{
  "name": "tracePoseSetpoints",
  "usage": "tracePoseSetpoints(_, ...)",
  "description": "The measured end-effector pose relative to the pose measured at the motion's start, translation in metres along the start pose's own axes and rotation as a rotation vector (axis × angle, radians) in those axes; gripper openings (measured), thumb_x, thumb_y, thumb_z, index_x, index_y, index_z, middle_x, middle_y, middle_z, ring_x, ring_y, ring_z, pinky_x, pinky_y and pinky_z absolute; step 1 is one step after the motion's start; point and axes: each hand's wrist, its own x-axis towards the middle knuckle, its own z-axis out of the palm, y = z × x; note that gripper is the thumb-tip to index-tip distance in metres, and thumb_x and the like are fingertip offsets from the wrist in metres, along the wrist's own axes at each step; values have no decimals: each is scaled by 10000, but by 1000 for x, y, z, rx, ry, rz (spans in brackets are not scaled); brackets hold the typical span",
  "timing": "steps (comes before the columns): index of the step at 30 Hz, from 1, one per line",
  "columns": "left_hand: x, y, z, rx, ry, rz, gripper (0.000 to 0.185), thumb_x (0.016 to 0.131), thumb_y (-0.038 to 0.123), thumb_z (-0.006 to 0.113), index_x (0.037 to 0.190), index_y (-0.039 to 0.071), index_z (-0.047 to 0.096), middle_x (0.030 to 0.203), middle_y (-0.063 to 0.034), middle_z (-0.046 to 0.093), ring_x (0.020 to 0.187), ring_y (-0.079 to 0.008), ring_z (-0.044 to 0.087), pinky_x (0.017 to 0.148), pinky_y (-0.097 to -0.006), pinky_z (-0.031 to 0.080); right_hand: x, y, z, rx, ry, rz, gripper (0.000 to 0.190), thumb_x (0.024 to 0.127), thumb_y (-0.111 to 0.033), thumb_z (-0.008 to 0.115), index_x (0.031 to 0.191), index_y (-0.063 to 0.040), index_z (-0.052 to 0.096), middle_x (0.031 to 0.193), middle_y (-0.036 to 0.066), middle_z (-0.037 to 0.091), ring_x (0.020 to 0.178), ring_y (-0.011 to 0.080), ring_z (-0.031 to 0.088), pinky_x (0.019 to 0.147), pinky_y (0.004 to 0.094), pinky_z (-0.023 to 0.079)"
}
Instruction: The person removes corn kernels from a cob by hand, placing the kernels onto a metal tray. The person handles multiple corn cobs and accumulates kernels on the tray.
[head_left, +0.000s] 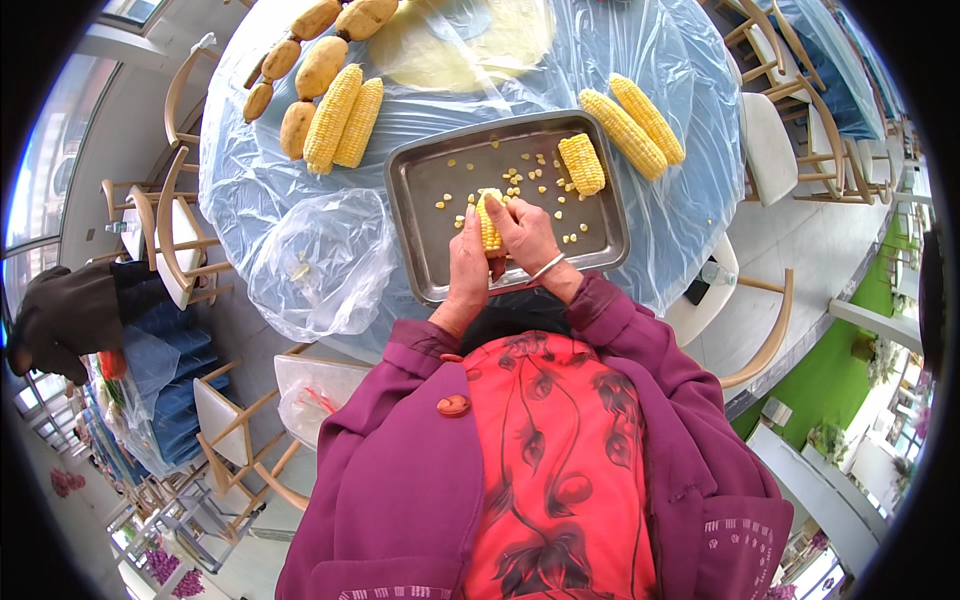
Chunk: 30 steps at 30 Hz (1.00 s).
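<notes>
Over a dark metal baking tray (450, 255), my left hand (469, 259) grips a piece of corn cob (490, 229) from its left side. My right hand (527, 232) holds the same piece from the right, its thumb pressed on the kernels near the top. Loose corn kernels (513, 177) lie scattered on the tray's floor, mostly beyond and to the right of my hands. Another short piece of corn (581, 165) rests in the tray's far right corner. The lower end of the held piece is partly hidden by my fingers.
Two whole corn cobs (624, 135) lie right of the tray. Two more cobs (334, 120) sit at the left beside several lotus roots (321, 67). A crumpled clear plastic bag (322, 262) lies left on the plastic-covered table (682, 225). Chairs (769, 150) surround it; a person (75, 315) bends at another table.
</notes>
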Motion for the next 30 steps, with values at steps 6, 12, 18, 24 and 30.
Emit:
tracePoseSetpoints(6,-9,4,7,-80,70,-122,473,990,496,343,766,121,524,522,25,442,365,-93,379,343,-237,261,-6,0,7,-4,4,-96,480,964,-416,502,739,1,579,660,218,578,646,409,586,547,440,439)
tracePoseSetpoints(12,-13,-3,5,-105,59,-135,475,991,498,334,754,132,523,512,24,432,360,-94,375,339,-241,252,-8,9,3,-64,-70,-220,384,999,-316,427,828,-1,567,723,229,586,715,415,583,616,449,447)
tracePoseSetpoints(18,-14,-1,6,-111,46,-149,476,996,493,321,757,135,524,515,26,434,360,-92,365,336,-239,250,-8,11,-1,10,-97,-229,355,999,-275,418,845,16,552,748,231,580,719,417,572,632,440,451)
tracePoseSetpoints(24,-15,1,4,-182,17,-128,510,999,500,322,832,91,574,562,6,491,376,-78,396,336,-233,282,-5,22,-5,257,-191,-172,306,994,-244,409,844,-4,526,713,113,555,631,263,548,590,360,442)
tracePoseSetpoints(30,-8,4,2,-20,86,22,496,1009,469,323,877,72,589,583,2,503,385,-80,404,350,-230,279,-2,13,-15,539,-356,166,321,968,-334,496,881,-28,531,706,22,536,620,78,493,537,255,413)
